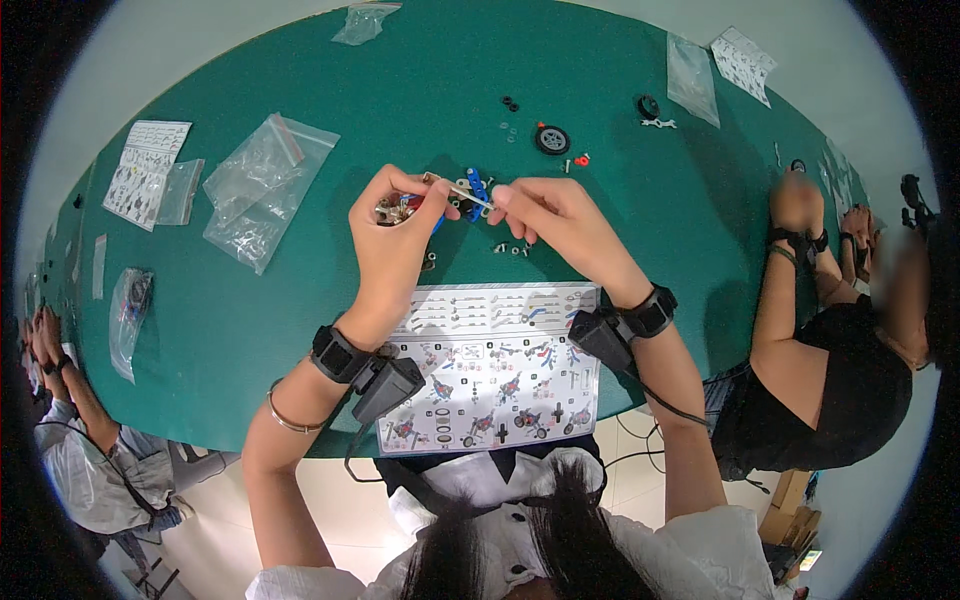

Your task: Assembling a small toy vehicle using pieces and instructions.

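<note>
- From my end I see the part-built model (474,184) just beyond the far edge of the instruction sheet (490,385), its blue, red and metal pieces crowded together; I cannot tell which are fastened.
- My left hand (392,222) is closed around the red and metal side, thumb and finger pinching a pale strip (470,197).
- My right hand (548,212) is pinched at the strip's other end, also beyond the sheet; its exact grip is partly hidden.
- I judge the build partway: some pieces appear joined, yet I see no wheel on them.
- Just past the sheet's far edge sit loose screws and nuts (514,250), seemingly left to fit.
- Well beyond the sheet's right half lie a black wheel (552,139) and a red piece (582,160); past its far right corner, another wheel (648,106) and a small wrench (659,124).
- Beyond the sheet's far left corner, a clear bag (262,200) lies flat on the green bench (670,230).
</note>
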Demonstrator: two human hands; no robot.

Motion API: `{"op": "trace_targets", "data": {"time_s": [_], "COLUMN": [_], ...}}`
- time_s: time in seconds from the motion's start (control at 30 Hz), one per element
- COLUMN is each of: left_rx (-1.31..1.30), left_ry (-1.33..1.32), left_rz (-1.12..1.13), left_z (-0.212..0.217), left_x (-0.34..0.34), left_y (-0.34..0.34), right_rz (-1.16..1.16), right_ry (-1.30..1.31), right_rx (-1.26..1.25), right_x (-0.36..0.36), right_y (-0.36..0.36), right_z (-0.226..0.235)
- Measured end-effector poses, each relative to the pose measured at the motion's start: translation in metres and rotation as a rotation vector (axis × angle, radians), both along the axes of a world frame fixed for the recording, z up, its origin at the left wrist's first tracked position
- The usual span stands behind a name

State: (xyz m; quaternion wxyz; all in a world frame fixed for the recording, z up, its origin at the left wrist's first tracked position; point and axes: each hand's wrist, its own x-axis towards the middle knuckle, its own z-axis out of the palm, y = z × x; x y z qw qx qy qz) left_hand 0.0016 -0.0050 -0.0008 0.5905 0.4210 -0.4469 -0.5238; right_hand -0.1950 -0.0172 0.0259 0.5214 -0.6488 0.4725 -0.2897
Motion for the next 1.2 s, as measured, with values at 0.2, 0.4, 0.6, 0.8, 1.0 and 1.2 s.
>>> {"op": "trace_targets", "data": {"time_s": [0.2, 0.4, 0.6, 0.8, 1.0, 1.2], "left_rx": [-0.014, -0.025, -0.009, 0.014, -0.004, -0.042], "left_ry": [-0.015, -0.032, 0.032, 0.106, 0.109, 0.091], "left_rz": [-0.001, -0.017, -0.021, -0.026, -0.029, -0.015], "left_z": [0.004, 0.004, 0.003, 0.004, 0.003, 0.002], "left_x": [0.000, 0.000, 0.000, 0.006, 0.004, 0.003], "left_y": [0.001, -0.001, -0.004, -0.005, -0.005, -0.005], "right_rz": [-0.023, -0.087, 0.066, 0.054, -0.102, 0.112], "right_ry": [-0.186, 0.067, 0.492, 0.280, -0.384, -0.323], "right_rx": [0.025, -0.393, -1.193, -0.783, -0.109, 0.078], "right_x": [0.003, 0.010, 0.012, 0.017, 0.026, 0.015], "right_y": [-0.001, 0.005, 0.002, 0.006, 0.008, 0.002], "right_z": [-0.005, 0.001, 0.005, 0.008, -0.004, -0.009]}}
